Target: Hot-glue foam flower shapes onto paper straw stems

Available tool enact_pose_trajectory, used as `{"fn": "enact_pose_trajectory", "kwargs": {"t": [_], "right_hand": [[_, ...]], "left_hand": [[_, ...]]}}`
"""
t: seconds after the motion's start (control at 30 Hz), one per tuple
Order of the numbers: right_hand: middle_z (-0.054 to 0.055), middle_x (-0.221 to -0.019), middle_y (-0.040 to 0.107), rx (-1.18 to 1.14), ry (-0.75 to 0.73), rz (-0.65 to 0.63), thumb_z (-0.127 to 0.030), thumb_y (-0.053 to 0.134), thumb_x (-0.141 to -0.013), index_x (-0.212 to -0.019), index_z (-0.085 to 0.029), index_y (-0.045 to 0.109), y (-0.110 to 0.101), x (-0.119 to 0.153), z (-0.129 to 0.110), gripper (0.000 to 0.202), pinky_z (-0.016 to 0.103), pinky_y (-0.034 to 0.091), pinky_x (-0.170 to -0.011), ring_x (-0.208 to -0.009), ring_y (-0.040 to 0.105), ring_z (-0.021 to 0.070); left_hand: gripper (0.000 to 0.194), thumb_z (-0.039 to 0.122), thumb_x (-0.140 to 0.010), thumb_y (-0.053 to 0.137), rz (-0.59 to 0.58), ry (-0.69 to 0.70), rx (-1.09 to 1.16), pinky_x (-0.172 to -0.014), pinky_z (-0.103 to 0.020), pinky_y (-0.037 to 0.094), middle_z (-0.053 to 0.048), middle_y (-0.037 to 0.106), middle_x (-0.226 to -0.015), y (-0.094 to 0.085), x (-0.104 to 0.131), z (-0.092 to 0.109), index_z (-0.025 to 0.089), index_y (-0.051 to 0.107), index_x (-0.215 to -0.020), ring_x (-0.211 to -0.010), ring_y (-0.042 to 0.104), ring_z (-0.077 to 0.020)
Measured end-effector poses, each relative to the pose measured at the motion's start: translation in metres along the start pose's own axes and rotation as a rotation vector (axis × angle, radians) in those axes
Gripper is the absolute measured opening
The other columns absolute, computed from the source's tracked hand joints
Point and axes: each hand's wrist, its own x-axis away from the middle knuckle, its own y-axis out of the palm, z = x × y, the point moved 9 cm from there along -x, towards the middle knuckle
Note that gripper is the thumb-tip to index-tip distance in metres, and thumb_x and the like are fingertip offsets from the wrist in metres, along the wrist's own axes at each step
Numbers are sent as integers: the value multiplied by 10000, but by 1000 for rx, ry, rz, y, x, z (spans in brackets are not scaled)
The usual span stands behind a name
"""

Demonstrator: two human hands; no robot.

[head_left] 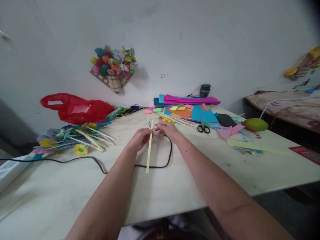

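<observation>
I have the table across most of my view, with the left arm and right arm reaching over it from the near edge and converging at the middle. The left hand is nearly closed, thumb and fingers pinching the strip toward its far end. The right hand is curled inward with its fingertips beside the same part; I cannot tell whether it grips too. The strip, pale yellow, runs from between the hands toward the near side; I cannot tell whether its near end touches the table.

Far left sits the red bag, with the flower pile on its near side. Beyond the table, I see the bouquet hanging on the wall. Far right of the hands lie stacked sheets, magenta and blue among them. The cable is the nearest obstacle: it passes behind the left arm, crosses behind the strip and loops up to the right hand. On the right are the green fruit, the phone and the scissors, with tiny scraps nearer.
</observation>
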Motion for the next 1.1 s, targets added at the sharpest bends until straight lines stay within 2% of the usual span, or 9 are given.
{"fn": "enact_pose_trajectory", "kwargs": {"t": [0.1,0.37,0.6,0.8,1.1], "right_hand": [[30,-731,664,-10,-5,20,-335,585,-773,-832,-146,644,-1,0,-2,206,165,341,-381,-463,528,61],[21,-653,643,-62,16,16,-385,574,-776,-773,-139,612,-1,-2,3,249,166,330,-368,-439,524,65],[-9,-537,589,-73,1,43,-357,655,-654,-632,-143,601,-6,-6,7,221,182,320,-383,-444,514,80],[-10,-498,586,-68,2,30,-375,673,-603,-622,-145,600,-3,-4,5,242,197,313,-408,-447,528,94],[-5,-528,596,-60,20,7,-337,677,-595,-651,-145,622,1,-2,4,208,200,319,-420,-491,520,100]], "left_hand": [[193,324,-636,643,-34,-13,-23,-388,-218,273,-60,601,-536,4,0,-2,132,621,-624,-410,454,-95],[197,327,-651,639,-101,-33,-80,-363,-222,218,-77,607,-518,11,1,-5,132,632,-619,-366,415,-86],[204,320,-645,647,-184,-74,-139,-366,-216,234,-83,603,-505,21,4,-8,119,637,-616,-361,425,-83],[277,362,-665,648,-131,-3,-135,-372,-200,254,-62,614,-529,18,3,-1,100,648,-753,-376,439,-77],[244,347,-668,668,-94,49,-154,-358,-197,244,-27,598,-488,16,2,4,119,589,-708,-343,414,-66]]}}
